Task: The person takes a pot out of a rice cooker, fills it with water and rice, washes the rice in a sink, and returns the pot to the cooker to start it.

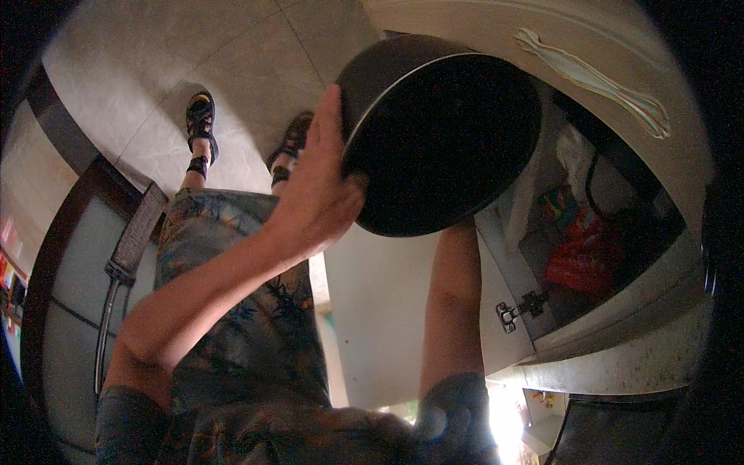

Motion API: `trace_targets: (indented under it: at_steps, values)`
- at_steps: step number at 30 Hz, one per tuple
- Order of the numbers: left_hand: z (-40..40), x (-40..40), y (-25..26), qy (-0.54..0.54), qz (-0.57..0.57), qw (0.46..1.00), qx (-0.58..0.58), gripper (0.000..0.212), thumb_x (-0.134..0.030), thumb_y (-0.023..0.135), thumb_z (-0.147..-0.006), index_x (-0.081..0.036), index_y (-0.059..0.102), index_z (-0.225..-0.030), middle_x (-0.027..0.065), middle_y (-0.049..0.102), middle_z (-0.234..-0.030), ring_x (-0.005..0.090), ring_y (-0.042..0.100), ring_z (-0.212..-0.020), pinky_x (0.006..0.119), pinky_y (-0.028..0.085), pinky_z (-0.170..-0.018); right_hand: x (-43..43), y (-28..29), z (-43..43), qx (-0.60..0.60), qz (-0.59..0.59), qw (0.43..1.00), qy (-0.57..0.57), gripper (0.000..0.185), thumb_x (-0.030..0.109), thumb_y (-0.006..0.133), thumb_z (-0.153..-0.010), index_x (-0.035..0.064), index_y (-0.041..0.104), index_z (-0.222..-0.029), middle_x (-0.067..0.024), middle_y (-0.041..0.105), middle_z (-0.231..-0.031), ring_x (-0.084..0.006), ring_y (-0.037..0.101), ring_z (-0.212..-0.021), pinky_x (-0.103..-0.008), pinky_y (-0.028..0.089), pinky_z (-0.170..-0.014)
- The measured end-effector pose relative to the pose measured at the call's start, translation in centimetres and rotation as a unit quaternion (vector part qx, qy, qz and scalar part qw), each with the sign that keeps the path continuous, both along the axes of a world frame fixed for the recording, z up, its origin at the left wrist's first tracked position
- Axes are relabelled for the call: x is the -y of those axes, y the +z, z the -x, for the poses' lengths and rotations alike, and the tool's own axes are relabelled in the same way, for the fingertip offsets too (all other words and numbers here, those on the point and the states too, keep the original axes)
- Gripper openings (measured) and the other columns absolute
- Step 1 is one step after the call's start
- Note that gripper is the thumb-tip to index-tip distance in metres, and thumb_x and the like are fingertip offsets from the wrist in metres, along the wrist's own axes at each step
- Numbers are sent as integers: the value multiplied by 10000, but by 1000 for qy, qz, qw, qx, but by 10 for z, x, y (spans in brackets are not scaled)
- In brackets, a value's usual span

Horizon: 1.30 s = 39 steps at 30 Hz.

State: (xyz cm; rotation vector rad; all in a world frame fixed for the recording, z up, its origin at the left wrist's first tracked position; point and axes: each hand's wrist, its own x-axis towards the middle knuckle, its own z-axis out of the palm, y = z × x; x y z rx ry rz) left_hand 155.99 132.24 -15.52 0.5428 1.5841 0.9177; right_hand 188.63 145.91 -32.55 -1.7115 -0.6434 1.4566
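A deep dark pot (447, 145) with a pale rim line is held tilted, its black inside facing me. My left hand (331, 192) grips its left side, fingers along the outer wall and the thumb near the rim. From below, my right forearm (456, 290) reaches up behind the pot, which hides my right hand. To the right of the pot is an open cabinet (517, 296) holding a red plastic bag (581, 256), a whitish bag (572, 157) and a colourful packet (558, 206). Its white door (383, 314) stands open beneath the pot.
A metal hinge (517, 311) joins door and cabinet. An ornate pale handle (598, 84) sits on the cabinet front at upper right. At left, a flat-headed tool with a metal pole (131, 238) stands by a dark-framed panel (87, 250). My sandalled feet (200, 125) are on the tiled floor (157, 52).
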Motion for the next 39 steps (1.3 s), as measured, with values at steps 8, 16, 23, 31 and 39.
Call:
trace_targets:
  at_steps: [8,16,23,31,39]
  values:
    - [-2,1,0,16,-15,999,25,750,73,421,-740,28,-9,-1352,305,173,-1358,411,192,-1276,407,137,-1086,-3,-4,1,-22,3,1000,-8,311,117,551,-821,-10,492,-1099,-112,560,-1048,-249,553,-882,-347,471,-743]
    - [-6,3,-1,18,-37,999,0,753,64,434,-719,44,19,-1348,311,198,-1344,415,215,-1265,397,169,-1070,-7,-7,1,-53,9,998,-16,318,116,556,-818,-10,491,-1103,-112,556,-1066,-253,552,-898,-351,471,-760]
    - [-8,3,-4,10,-13,1000,13,762,43,476,-720,20,67,-1362,290,295,-1310,369,277,-1254,354,216,-1045,-8,-2,2,-81,12,996,-30,324,114,560,-815,-9,490,-1107,-112,553,-1082,-255,551,-912,-355,471,-775]
    - [-15,-1,-4,53,-22,997,46,743,46,460,-732,26,70,-1365,278,375,-1265,351,357,-1211,339,262,-1015,-1,19,7,-116,20,992,-48,332,113,564,-812,-9,489,-1111,-112,549,-1100,-258,550,-928,-359,472,-791]
    - [-13,-4,4,55,-43,996,62,740,59,445,-735,22,62,-1367,259,416,-1230,317,415,-1165,327,310,-983,18,54,14,-155,40,984,-72,339,112,569,-808,-8,488,-1115,-112,546,-1118,-262,548,-944,-363,472,-808]
